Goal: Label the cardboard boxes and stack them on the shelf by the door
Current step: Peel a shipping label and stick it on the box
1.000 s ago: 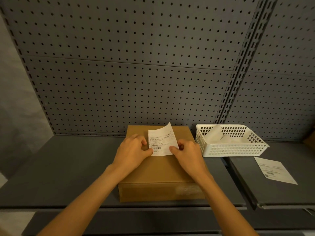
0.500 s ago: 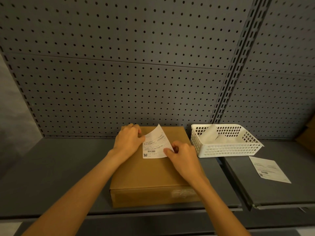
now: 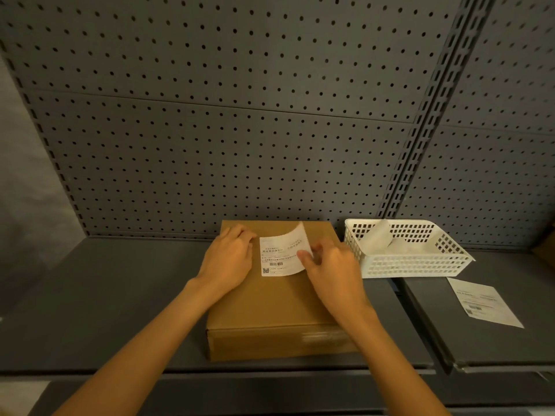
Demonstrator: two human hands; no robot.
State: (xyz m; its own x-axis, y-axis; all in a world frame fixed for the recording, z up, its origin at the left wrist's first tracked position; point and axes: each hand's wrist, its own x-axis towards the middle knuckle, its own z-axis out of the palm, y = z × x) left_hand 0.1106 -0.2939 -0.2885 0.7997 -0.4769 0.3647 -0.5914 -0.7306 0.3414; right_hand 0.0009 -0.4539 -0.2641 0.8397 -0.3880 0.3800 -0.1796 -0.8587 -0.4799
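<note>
Sticking down crooked or creased is the main risk I judge from here: the white printed paper label (image 3: 280, 256) lies flat along its left and lower part on the flat brown cardboard box (image 3: 270, 301), but its upper right corner curls up off the lid, so uneven pressing could trap a fold or skew it. The left hand (image 3: 228, 259) rests on the box top at the label's left edge, fingers loosely bent and pressing down, gripping nothing that I can see. The right hand (image 3: 330, 265) pinches the label's right edge between thumb and fingers. The box sits at centre frame on the dark grey metal shelf (image 3: 105, 295), against the perforated back panel (image 3: 240, 115). Its lid looks smooth and clean, with clear tape on the front face.
</note>
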